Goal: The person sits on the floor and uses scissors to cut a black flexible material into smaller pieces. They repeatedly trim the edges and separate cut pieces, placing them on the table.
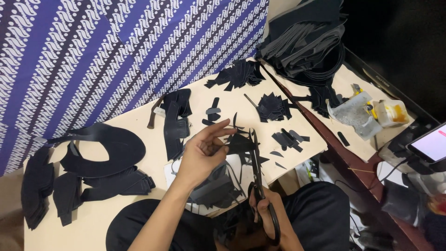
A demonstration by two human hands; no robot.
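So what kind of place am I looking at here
Probably a small home craft workshop for leather or fabric goods: the right hand works black-handled scissors on a thin black cut piece held by the left hand, with piles of black offcuts on the pale board worktop.

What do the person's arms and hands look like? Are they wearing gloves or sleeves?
No gloves: both the left hand and the right hand are bare. No rings, watch or bracelets show. The left forearm is uncovered, with no sleeve visible. Little of the right arm shows, so its sleeve cannot be told.
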